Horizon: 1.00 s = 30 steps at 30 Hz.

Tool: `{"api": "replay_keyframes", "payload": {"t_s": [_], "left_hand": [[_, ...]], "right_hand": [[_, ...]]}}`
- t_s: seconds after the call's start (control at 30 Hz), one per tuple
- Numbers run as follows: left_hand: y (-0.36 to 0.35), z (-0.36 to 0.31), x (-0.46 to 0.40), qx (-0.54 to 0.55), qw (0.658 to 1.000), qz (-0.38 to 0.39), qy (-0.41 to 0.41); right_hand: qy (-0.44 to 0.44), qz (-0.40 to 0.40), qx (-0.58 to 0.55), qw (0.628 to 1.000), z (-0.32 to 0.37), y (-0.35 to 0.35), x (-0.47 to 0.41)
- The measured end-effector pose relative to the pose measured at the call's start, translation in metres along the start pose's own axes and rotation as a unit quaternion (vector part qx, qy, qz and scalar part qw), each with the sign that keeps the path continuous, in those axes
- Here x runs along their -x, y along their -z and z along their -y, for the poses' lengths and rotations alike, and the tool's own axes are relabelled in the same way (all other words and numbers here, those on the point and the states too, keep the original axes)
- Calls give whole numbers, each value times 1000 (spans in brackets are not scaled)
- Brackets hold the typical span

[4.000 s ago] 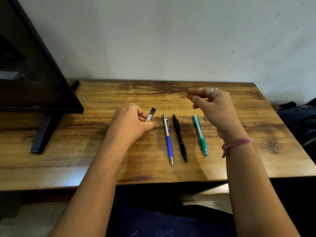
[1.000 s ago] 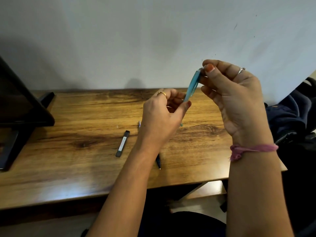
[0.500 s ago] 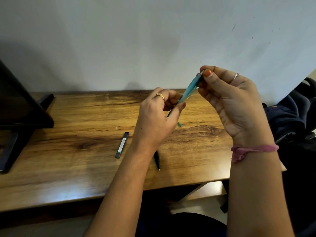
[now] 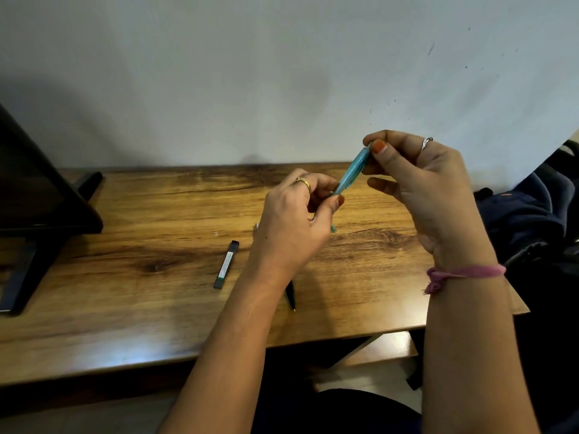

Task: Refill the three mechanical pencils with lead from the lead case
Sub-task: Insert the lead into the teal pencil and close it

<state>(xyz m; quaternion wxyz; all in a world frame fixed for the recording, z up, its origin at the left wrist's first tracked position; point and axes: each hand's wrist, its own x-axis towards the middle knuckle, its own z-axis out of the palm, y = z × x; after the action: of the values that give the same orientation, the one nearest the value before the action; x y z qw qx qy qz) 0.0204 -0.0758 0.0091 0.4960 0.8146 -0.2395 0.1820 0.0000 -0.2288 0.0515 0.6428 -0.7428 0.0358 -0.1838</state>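
Both hands hold the teal mechanical pencil [image 4: 351, 171] tilted in the air above the wooden desk [image 4: 131, 296]. My left hand [image 4: 294, 223] grips its lower barrel, the tip poking out below the palm. My right hand [image 4: 416, 180] pinches the pencil's top end between thumb and fingers. The black lead case [image 4: 226, 264] lies flat on the desk, left of my left wrist. The tip of the black pencil [image 4: 290, 296] shows from under my left forearm. The blue pencil is almost wholly hidden behind my left hand.
A dark monitor on a black stand [image 4: 34, 214] occupies the desk's left end. Dark blue cloth [image 4: 529, 220] lies beyond the desk's right edge. A white wall rises right behind the desk.
Four seconds ago all three pencils lay on the desk and my left hand held the lead case. Since then the case was set down and the teal pencil lifted; lately both hands lowered slightly.
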Motion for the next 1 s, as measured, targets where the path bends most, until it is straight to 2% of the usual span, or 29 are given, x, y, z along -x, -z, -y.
{"api": "replay_keyframes", "payload": {"t_s": [0.2,0.33,0.4,0.47,0.53,0.83,1.0], "left_hand": [[-6,2,1,64,995,4,78],[-8,6,2,98,986,15,131],[-8,10,2,108,981,15,158],[-6,14,2,126,975,13,183],[-5,18,1,140,970,10,199],[-9,21,2,142,964,24,221],[-7,20,1,149,960,39,232]], "right_hand": [[-8,19,-30,999,-11,-3,-2],[-70,-14,-72,995,-32,-5,-3],[-100,-25,54,993,-47,-5,-5],[-106,1,219,970,-60,-7,-6],[-110,25,307,945,-69,-11,-5],[-110,44,456,882,-88,-34,-5],[-84,42,467,879,-88,-35,-5]]}}
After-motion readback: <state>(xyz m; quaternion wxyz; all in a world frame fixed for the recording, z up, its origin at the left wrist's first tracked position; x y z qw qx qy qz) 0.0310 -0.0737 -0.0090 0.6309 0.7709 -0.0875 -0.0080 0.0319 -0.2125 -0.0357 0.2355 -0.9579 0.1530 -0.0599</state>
